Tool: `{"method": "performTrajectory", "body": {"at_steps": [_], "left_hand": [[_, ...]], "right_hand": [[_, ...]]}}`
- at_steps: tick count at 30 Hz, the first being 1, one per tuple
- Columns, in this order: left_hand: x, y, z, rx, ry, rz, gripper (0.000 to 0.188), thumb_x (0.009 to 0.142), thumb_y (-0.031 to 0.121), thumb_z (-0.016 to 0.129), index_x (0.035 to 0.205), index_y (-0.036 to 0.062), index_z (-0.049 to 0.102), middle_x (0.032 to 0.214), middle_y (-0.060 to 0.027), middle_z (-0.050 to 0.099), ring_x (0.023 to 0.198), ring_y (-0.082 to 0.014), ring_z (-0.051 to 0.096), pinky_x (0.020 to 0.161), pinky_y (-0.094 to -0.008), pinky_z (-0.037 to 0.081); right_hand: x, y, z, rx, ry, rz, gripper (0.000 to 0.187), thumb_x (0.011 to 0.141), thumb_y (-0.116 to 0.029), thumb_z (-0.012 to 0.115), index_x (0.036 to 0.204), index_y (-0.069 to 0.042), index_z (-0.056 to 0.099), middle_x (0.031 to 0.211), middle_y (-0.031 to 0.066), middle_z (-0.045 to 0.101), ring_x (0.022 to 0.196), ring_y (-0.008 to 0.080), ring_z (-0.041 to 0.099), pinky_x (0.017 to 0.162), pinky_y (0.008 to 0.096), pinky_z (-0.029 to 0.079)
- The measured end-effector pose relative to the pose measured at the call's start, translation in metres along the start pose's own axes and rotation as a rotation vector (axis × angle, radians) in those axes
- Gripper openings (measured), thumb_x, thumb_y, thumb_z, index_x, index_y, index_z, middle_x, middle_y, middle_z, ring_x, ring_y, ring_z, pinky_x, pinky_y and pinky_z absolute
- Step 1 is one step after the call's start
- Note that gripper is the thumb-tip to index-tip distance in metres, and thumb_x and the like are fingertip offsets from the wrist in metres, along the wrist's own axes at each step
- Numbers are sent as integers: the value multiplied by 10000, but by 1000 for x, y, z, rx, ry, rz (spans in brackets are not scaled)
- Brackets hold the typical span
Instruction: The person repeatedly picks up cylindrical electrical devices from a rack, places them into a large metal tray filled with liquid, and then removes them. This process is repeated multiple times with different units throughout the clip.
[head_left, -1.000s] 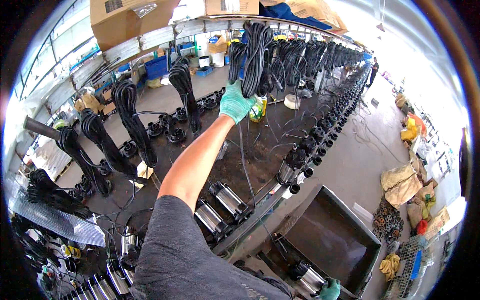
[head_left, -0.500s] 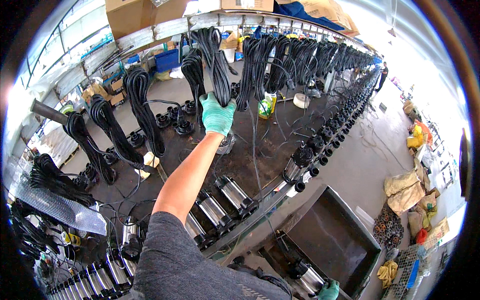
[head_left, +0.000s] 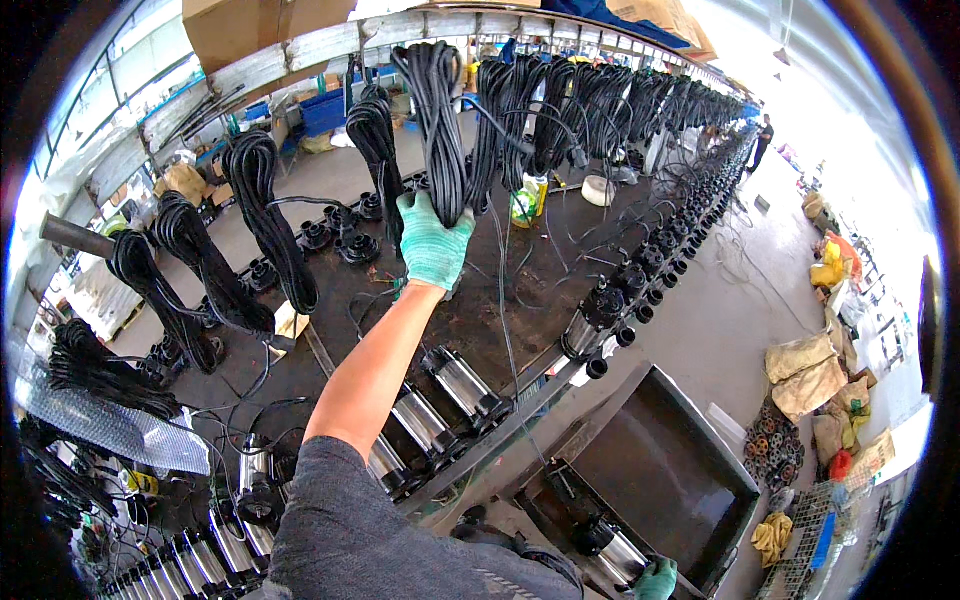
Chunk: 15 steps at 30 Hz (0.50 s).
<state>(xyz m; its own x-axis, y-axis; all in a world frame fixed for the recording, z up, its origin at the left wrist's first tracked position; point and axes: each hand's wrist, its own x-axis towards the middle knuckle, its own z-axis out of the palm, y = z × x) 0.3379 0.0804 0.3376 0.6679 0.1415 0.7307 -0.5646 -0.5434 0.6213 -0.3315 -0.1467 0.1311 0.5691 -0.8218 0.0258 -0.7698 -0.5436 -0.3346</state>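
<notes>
My left hand (head_left: 437, 243), in a green glove, is closed around the lower end of a thick coil of black cable (head_left: 437, 125) that hangs among other coils above the bench. At the lower right, my right hand (head_left: 656, 578), also gloved in green, grips the end of a silver cylindrical pump (head_left: 617, 556) with black ends. That pump lies tilted at the near edge of a dark tray (head_left: 655, 480). A thin black cable (head_left: 508, 335) runs up from beside the pump toward the hanging coils.
More black cable coils (head_left: 265, 215) hang along a rail. Several silver pumps (head_left: 462, 382) lie on the dark bench, and a long row of black-topped ones (head_left: 650, 270) lines its edge. Sacks (head_left: 803, 375) and a wire basket (head_left: 808, 530) stand on the floor at right.
The cable coil in my left hand has shifted slightly right and up, and its top now stands more upright. My right hand stays at the pump. The whole view has shifted a little.
</notes>
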Motion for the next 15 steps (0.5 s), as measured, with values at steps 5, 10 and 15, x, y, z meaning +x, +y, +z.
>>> {"method": "performTrajectory", "body": {"at_steps": [5, 10, 15], "left_hand": [[0, -12, 0, -44, 58, -52, 607, 773, 246, 825, 1216, -45, 529, 1300, -263, 464, 1090, -468, 565, 939, -492, 495], [10, -11, -10, 32, 12, -19, 601, 766, 233, 829, 1215, -39, 537, 1331, -260, 454, 1107, -457, 569, 938, -471, 506], [14, -14, -13, -49, 81, 3, 633, 777, 252, 827, 1238, -57, 522, 1301, -266, 466, 1145, -436, 533, 997, -455, 464]], "right_hand": [[2, 3, 3, 10, 9, 1, 264, 915, -240, 608, 1132, -135, 715, 1103, 193, 666, 1022, 405, 640, 876, 466, 524], [1, 9, 7, -68, 31, -22, 297, 910, -274, 610, 1102, -68, 705, 1089, 213, 665, 997, 418, 644, 866, 472, 532], [2, 5, 5, -58, 36, -29, 310, 910, -291, 610, 1059, -31, 691, 1077, 222, 667, 970, 422, 647, 841, 469, 539]]}}
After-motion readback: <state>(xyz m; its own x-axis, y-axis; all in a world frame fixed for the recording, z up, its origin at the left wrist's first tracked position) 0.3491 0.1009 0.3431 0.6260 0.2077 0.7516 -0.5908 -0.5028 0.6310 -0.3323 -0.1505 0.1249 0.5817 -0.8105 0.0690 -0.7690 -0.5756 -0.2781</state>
